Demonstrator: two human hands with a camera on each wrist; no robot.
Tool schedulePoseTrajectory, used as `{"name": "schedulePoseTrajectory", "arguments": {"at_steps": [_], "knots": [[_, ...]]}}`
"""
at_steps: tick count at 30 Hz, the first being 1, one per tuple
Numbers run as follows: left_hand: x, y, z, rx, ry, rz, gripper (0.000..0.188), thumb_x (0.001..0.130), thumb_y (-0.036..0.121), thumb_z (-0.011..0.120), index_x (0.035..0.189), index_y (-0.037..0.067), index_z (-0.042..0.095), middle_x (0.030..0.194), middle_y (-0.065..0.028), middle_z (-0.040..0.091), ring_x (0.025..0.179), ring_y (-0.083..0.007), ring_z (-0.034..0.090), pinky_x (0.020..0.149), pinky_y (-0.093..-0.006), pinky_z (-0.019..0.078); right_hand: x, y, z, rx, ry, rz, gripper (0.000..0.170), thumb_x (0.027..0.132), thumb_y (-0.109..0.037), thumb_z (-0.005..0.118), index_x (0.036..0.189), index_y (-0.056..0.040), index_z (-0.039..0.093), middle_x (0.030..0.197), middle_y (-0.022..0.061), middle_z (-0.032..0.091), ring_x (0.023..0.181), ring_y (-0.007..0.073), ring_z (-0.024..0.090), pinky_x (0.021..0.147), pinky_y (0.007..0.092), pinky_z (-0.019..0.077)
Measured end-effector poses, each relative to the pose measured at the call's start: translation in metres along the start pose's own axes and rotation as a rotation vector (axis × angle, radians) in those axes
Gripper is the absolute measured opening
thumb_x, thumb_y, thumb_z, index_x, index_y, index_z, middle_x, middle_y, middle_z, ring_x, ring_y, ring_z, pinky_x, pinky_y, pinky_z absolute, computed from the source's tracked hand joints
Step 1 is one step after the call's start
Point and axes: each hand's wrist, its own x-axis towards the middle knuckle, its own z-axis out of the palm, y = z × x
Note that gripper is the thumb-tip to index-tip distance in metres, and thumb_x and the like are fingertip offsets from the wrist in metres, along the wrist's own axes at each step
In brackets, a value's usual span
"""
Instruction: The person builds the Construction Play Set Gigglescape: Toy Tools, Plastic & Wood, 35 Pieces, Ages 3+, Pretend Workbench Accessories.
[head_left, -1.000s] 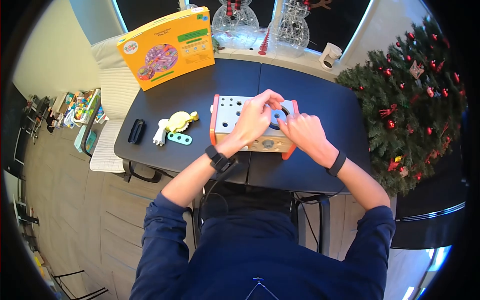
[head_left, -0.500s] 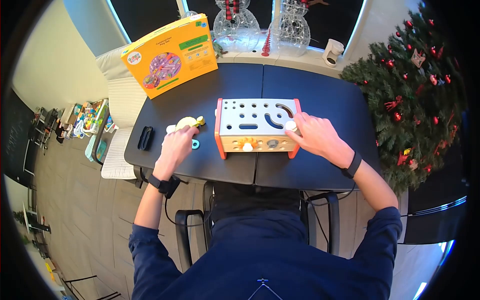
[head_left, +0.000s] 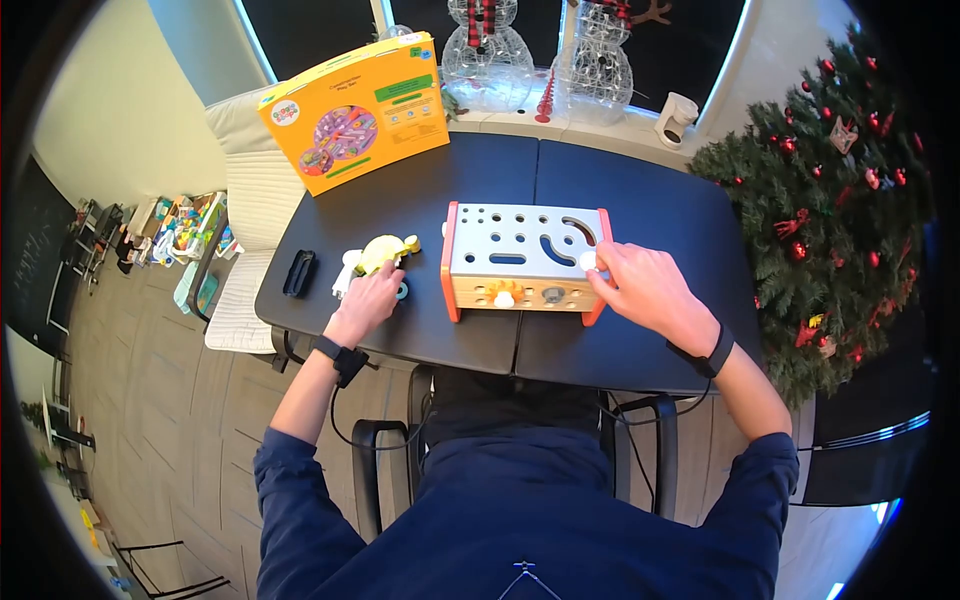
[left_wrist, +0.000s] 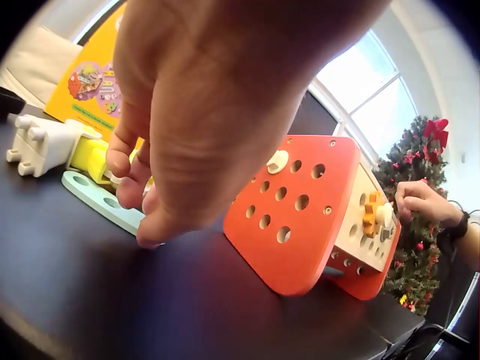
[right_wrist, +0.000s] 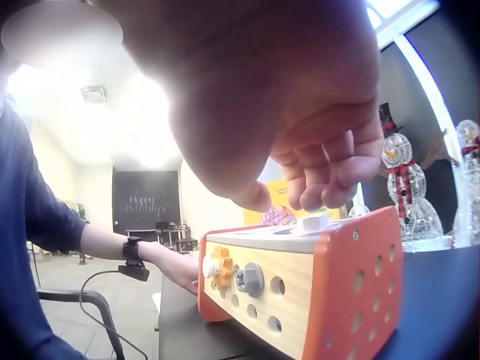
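A toy workbench with a grey top, wooden front and red-orange ends stands on the table. My right hand is over its right end, fingertips right at a white bolt in the curved slot. In the right wrist view, the bolt sits upright below bent fingers, the thumb apart from it. My left hand is left of the bench, thumb and fingers around a flat teal strip with holes; the hand covers part of it. Beside the strip lie yellow toy pieces and a white piece.
A black tray-like piece lies at the table's left edge. Behind stands a yellow play set box. A decorated tree is on the right, close to the table. An orange gear and a grey bolt are on the bench front.
Both hands were over the bench top a second ago. The left hand has gone left to the teal strip; the right has moved slightly to the right end, uncovering the top.
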Motion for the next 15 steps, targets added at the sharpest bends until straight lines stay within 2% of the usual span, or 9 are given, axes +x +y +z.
{"name": "schedulePoseTrajectory", "arguments": {"at_steps": [3,6,9,12,15], "knots": [[0.006,-0.006,0.01,0.079,-0.058,-0.013,0.023,0.085,0.003,0.074,0.105,0.002,0.063,0.112,-0.0154,0.064,0.088,-0.0356,0.076,0.071,-0.0478,0.0624,0.003,-0.001,0.0,0.007,-0.036,0.008,0.026,0.102,-0.027,0.064,0.096,-0.0023,0.062,0.082,0.0187,0.072,0.078,0.0385,0.072,0.067,0.0493,0.0556],[0.009,0.003,0.002,0.11,-0.142,-0.002,0.023,0.086,0.01,0.076,0.103,0.001,0.063,0.11,-0.0156,0.065,0.091,-0.0353,0.076,0.072,-0.0474,0.0625,0.005,-0.004,0.001,0.024,-0.037,-0.014,0.025,0.103,-0.027,0.064,0.096,-0.0024,0.062,0.083,0.0171,0.072,0.078,0.038,0.073,0.067,0.0485,0.0558],[0.011,0.016,-0.019,0.029,-0.151,0.006,0.027,0.088,0.018,0.076,0.108,0.003,0.065,0.108,-0.0159,0.067,0.094,-0.0354,0.075,0.076,-0.0476,0.0619,0.007,-0.007,0.0,0.023,-0.028,-0.03,0.024,0.103,-0.026,0.064,0.096,-0.0026,0.061,0.084,0.0158,0.073,0.077,0.0376,0.073,0.067,0.0483,0.0558],[0.019,0.02,-0.037,-0.186,0.045,-0.056,0.029,0.09,0.022,0.074,0.112,0.005,0.066,0.107,-0.015,0.07,0.096,-0.0358,0.074,0.081,-0.0474,0.0608,0.01,-0.008,0.0,0.025,-0.003,-0.058,0.023,0.102,-0.025,0.064,0.096,-0.0029,0.061,0.084,0.0152,0.074,0.077,0.0371,0.073,0.067,0.0485,0.0557],[0.034,0.042,-0.086,-0.219,0.226,-0.038,0.031,0.091,0.022,0.073,0.117,0.007,0.066,0.106,-0.0133,0.071,0.095,-0.0364,0.073,0.084,-0.047,0.0599,0.014,-0.01,0.002,0.049,-0.006,-0.069,0.023,0.103,-0.025,0.064,0.097,-0.0035,0.061,0.083,0.0147,0.073,0.077,0.0369,0.073,0.067,0.0489,0.0556]]}}
